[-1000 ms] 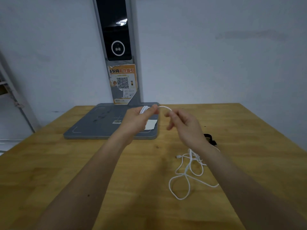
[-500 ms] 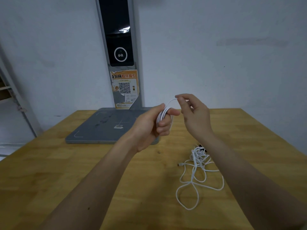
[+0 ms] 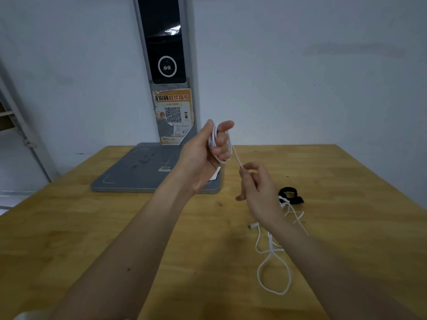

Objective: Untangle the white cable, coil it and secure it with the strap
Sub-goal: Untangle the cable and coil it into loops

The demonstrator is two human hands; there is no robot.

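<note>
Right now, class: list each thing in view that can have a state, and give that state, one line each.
white cable: partly wound round left-hand fingers, the rest loose on the table
left hand: raised, gripping the coil
right hand: pinching the running strand
black strap: lying unused on the table

left hand (image 3: 205,155) raised over table (image 3: 115,239), cable (image 3: 272,257) turns wound round its fingers. right hand (image 3: 256,188) lower and to its right, pinching the cable run between them. slack lies on table beneath right forearm. strap (image 3: 291,195) just behind slack. base plate (image 3: 138,174) behind left hand, at wall.
</note>
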